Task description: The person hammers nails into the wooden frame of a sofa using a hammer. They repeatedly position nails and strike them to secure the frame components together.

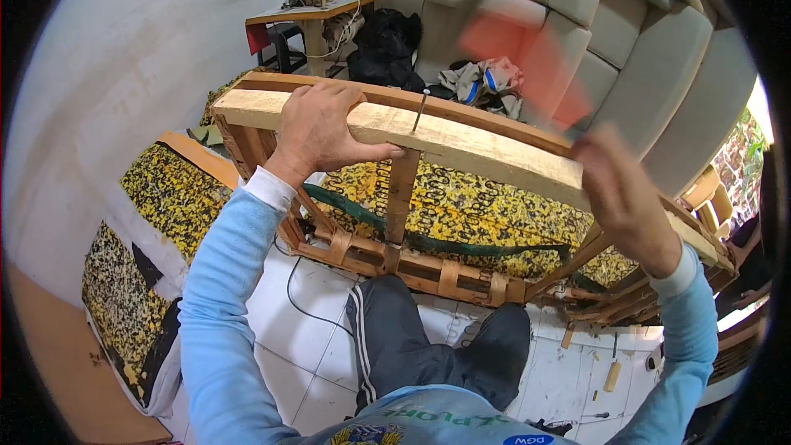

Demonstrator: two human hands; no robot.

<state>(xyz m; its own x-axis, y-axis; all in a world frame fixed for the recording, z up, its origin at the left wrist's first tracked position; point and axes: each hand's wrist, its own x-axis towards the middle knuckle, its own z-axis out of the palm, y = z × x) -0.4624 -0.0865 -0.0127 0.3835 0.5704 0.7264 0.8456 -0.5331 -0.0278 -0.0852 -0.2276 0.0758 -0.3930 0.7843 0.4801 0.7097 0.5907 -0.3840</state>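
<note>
1. So, right hand (622, 194), over the pale rail (486, 148)'s right half, looks closed round a blurred red tool (531, 67).
2. Left hand (320, 128) grips the rail's left part, atop the wooden frame (403, 194); probably stiff, weighty, decent handhold.
3. Nail (421, 109) stands tilted on the rail; likely slick, pinch low.
4. Grey sofa (638, 26) behind the rail.

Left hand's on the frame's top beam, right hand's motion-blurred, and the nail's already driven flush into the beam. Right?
Not quite: the nail isn't flush. The head view shows it standing up out of the top beam, head and a length of shaft exposed. Left hand on the beam and right hand motion-blurred are both correct.
</note>
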